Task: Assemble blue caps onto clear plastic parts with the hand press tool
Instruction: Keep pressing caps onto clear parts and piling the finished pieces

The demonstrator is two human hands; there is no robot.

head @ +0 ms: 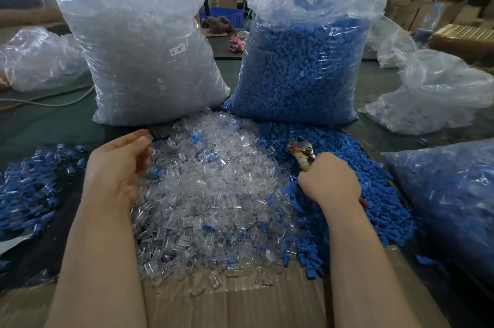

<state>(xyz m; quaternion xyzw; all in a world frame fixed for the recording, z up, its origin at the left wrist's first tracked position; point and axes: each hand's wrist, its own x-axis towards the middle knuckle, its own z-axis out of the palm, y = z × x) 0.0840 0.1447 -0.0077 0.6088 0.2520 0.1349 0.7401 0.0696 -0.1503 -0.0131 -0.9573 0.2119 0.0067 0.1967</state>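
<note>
Bench: clear parts, blue caps, press tool in hand.
Right hand (pixel 330 184) grips the press tool (pixel 302 152) over the blue caps (pixel 374 194). Left hand (pixel 117 167) hovers at the left edge of the clear parts (pixel 213 188), fingers curled; contents cannot be told. Behind: a clear-parts bag (pixel 144 47) and a caps bag (pixel 304 60).
</note>
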